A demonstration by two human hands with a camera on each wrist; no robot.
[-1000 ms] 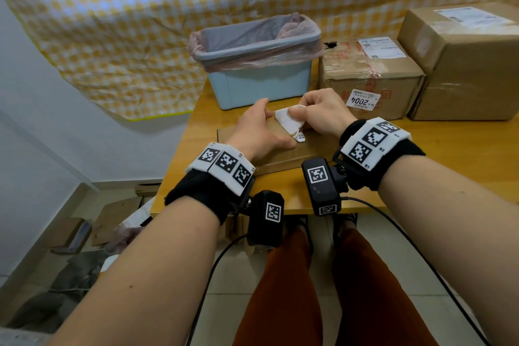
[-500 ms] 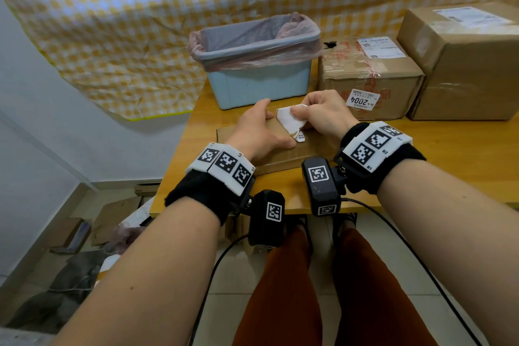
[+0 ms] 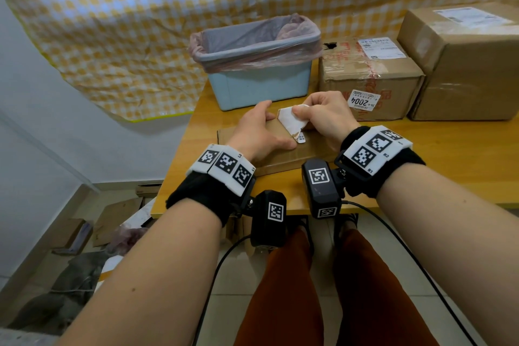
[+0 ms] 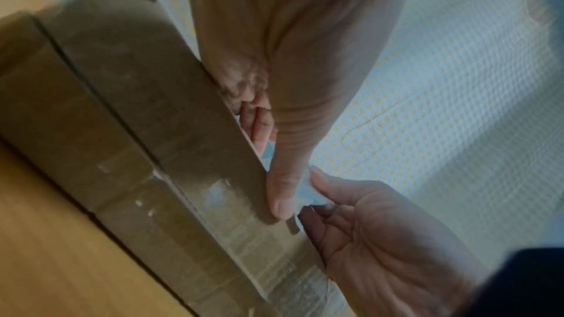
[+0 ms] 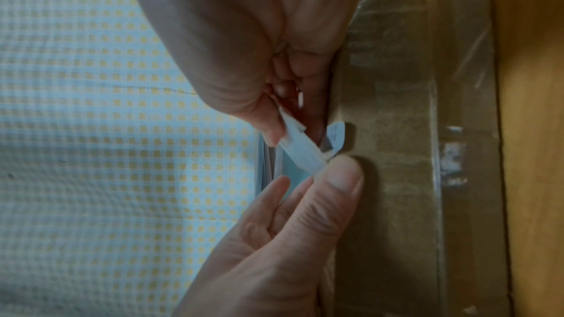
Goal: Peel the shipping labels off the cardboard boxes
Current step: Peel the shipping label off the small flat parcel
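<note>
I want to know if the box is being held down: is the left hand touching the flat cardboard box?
Touching. In the head view the left hand lies on the flat cardboard box, its thumb pressed on the top beside the half-peeled label.

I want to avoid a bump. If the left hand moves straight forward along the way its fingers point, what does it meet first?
Probably the blue bin: the left hand on the flat box points toward its front wall; depth is unclear.
</note>
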